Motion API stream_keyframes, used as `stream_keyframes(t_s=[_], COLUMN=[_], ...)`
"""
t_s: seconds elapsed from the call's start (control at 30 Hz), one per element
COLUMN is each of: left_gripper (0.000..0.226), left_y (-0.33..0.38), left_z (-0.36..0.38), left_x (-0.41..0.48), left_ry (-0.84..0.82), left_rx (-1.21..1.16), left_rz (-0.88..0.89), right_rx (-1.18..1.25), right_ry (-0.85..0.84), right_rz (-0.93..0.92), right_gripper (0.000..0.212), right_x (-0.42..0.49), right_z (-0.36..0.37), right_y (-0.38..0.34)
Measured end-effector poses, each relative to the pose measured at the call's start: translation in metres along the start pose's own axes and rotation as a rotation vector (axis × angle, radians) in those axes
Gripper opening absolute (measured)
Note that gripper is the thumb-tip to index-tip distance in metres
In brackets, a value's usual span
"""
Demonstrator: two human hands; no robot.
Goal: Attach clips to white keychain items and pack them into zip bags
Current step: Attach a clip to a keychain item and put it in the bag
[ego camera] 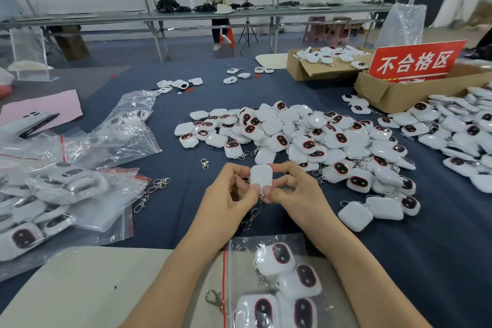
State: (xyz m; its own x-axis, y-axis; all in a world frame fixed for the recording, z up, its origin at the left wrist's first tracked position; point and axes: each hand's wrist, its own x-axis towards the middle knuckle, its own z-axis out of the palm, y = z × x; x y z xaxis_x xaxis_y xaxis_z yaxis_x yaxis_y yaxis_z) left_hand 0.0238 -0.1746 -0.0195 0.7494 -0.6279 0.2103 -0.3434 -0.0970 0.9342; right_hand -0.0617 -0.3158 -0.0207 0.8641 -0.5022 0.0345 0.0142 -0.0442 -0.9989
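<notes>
**Both hands pinch one white item while a clip goes on**

Nearest the person, a clear plastic zip bag with a red seal strip (pixel 245 245) lies flat, already holding several white keychain items. It sits within easy reach, probably so each finished piece can drop straight in. A loose silver metal snap clip (pixel 214 299) lies just beside its seal edge.

Above the bag, the left hand (pixel 229 194) and right hand (pixel 295 192) meet around a white rounded plastic keychain item (pixel 261 178). It is held clear of the dark blue tabletop (pixel 170 218) with its plain back facing up. Each grip is a thumb-and-finger pinch, closed on the item's lower sides. That leaves its lower end free, where a bit of metal shows. Whether the clip is fully hooked on I cannot tell.

More spare silver clips (pixel 159 184) lie to the left, near the filled zip bags (pixel 53 194). Beyond the hands, the heap of white keychain items (pixel 306 138) serves as the supply. Farther back, brown cardboard boxes (pixel 314 72) stand beside a red sign with white characters (pixel 415 61).
</notes>
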Motion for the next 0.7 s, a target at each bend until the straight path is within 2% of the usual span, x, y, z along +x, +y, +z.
stream_keyframes(t_s=[0.17, 0.3, 0.47, 0.63, 0.7], left_gripper=[0.027, 0.023, 0.015, 0.029, 0.036], left_y=[0.0033, 0.0038, 0.0034, -0.0018, -0.0041], left_z=[0.0014, 0.0013, 0.0012, 0.0002, -0.0006], left_x=[-0.0034, -0.0049, -0.0054, -0.0023, -0.0004], left_ry=[0.043, 0.049, 0.066, 0.089, 0.066], left_rx=[0.165, 0.232, 0.252, 0.218, 0.182], left_rz=[0.187, 0.289, 0.307, 0.186, 0.141], right_rx=[0.014, -0.009, -0.004, 0.003, -0.009], right_ry=[0.031, 0.025, 0.030, 0.062, 0.063], right_rz=[-0.012, -0.017, -0.025, -0.112, -0.187], right_gripper=[0.024, 0.024, 0.022, 0.019, 0.029], right_x=[0.0004, -0.0003, -0.0010, -0.0025, -0.0044], right_z=[0.0033, 0.0031, 0.0030, 0.0020, 0.0034], right_y=[0.0032, 0.0029, 0.0032, 0.0015, -0.0013])
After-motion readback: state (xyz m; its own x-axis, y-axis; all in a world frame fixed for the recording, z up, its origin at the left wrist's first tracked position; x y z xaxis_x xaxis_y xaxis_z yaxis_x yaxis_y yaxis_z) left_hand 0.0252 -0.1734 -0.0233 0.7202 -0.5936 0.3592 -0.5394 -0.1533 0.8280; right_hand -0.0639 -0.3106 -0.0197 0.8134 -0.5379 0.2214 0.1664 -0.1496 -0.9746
